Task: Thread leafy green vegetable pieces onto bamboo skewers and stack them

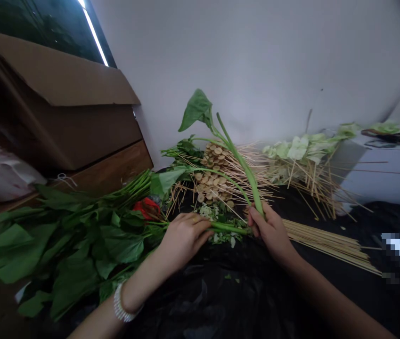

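My right hand (267, 226) is closed around the lower end of a thick green leafy stalk (244, 167), which leans up and left and carries a large leaf at its top. A thinner stem with another leaf (167, 179) curves out to the left from the same grip. On the left, my left hand (187, 230) is closed over several green stems (230, 229) lying crosswise, their cut ends close to my right fingers. Those stems seem to run left into a heap of big-leafed greens (111, 245). Leaf scraps (217, 214) lie just behind the stems.
Behind are skewers threaded with pale round slices (214, 186). Skewered pale green leaves (302, 148) lean on a white box (372, 172) at right. Bare sticks (330, 245) lie on black plastic sheeting (221, 287). A cardboard box (79, 127) and red plastic (146, 208) are at left.
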Demonstrator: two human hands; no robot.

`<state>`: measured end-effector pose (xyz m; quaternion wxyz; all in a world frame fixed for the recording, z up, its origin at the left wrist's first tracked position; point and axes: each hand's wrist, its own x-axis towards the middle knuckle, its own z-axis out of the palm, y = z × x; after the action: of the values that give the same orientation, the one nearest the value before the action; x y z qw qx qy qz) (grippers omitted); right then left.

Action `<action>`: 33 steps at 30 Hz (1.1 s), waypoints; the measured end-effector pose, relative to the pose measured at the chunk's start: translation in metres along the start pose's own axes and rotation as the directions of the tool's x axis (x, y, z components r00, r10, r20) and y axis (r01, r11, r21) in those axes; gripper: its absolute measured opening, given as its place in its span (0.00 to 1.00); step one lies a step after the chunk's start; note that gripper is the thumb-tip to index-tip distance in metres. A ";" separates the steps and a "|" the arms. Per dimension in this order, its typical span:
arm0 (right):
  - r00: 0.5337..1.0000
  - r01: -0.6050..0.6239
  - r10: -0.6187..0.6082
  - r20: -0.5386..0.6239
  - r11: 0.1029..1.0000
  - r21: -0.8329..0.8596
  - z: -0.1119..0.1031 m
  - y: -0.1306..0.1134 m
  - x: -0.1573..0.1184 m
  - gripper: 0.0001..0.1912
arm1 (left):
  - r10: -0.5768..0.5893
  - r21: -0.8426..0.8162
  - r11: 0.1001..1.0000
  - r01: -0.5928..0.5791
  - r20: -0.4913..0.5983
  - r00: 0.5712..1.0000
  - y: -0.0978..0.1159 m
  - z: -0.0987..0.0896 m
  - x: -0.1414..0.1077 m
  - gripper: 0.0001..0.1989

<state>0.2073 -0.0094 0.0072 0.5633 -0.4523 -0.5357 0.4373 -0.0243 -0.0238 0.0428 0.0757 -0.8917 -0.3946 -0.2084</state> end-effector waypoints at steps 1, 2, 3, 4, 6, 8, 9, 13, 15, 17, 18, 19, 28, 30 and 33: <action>1.000 -0.006 0.006 0.000 1.000 0.002 0.000 0.001 0.000 0.17 | 0.008 -0.016 1.000 -0.009 -0.035 0.999 0.003 0.002 0.010 0.09; 1.000 -0.014 0.014 -0.001 1.000 0.005 0.000 0.002 0.000 0.17 | 0.020 -0.034 0.999 -0.022 -0.076 0.997 0.005 0.007 0.019 0.09; 1.000 -0.023 0.023 0.000 1.000 0.005 0.000 0.003 -0.001 0.17 | 0.035 -0.050 0.998 -0.041 -0.113 0.993 0.007 0.013 0.026 0.09; 1.000 -0.028 0.028 0.002 1.000 0.005 0.000 0.004 -0.001 0.17 | 0.053 -0.063 0.996 -0.064 -0.151 0.987 0.008 0.021 0.030 0.09; 1.000 -0.022 0.022 0.005 1.000 0.006 0.000 0.007 -0.001 0.17 | 0.094 -0.079 0.990 -0.114 -0.224 0.970 0.008 0.039 0.031 0.08; 1.000 -0.005 0.005 0.005 1.000 0.017 0.000 0.010 0.000 0.17 | 0.125 -0.090 0.984 -0.156 -0.278 0.952 0.006 0.056 0.026 0.08; 1.000 0.003 -0.004 0.004 1.000 0.026 0.000 0.011 0.000 0.17 | 0.128 -0.102 0.981 -0.164 -0.293 0.947 0.004 0.063 0.022 0.08; 1.000 0.000 0.000 -0.002 0.999 0.044 0.000 0.015 0.001 0.16 | 0.110 -0.172 0.970 -0.172 -0.321 0.941 -0.004 0.074 0.012 0.07; 1.000 -0.011 0.011 -0.001 0.999 0.036 0.000 0.016 0.001 0.16 | 0.079 -0.201 0.967 -0.156 -0.345 0.935 -0.007 0.072 0.011 0.08; 1.000 -0.024 0.024 0.003 0.999 0.022 0.000 0.017 0.000 0.15 | 0.045 -0.212 0.968 -0.132 -0.369 0.928 -0.010 0.068 0.012 0.08; 1.000 -0.029 0.029 0.002 1.000 0.013 0.000 0.017 0.000 0.15 | 0.030 -0.213 0.970 -0.120 -0.381 0.924 -0.011 0.066 0.012 0.09; 1.000 -0.032 0.031 0.001 0.999 0.004 0.000 0.017 -0.001 0.15 | 0.016 -0.213 0.971 -0.108 -0.392 0.920 -0.012 0.064 0.012 0.09; 0.999 -0.036 0.037 0.025 0.998 -0.051 0.001 0.013 -0.005 0.15 | -0.050 -0.219 0.974 -0.047 -0.415 0.908 -0.016 0.058 0.010 0.14; 0.999 -0.034 0.036 0.035 0.998 -0.058 0.001 0.014 -0.005 0.15 | -0.047 -0.211 0.976 -0.046 -0.416 0.908 -0.016 0.058 0.010 0.15; 0.998 -0.035 0.038 0.053 0.998 -0.057 0.000 0.015 -0.005 0.15 | -0.024 -0.180 0.982 -0.060 -0.432 0.902 -0.016 0.055 0.008 0.16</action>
<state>0.2066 -0.0115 -0.0087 0.5276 -0.4657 -0.5544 0.4443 -0.0139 0.0095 -0.0040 0.0784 -0.8301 -0.3383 -0.4364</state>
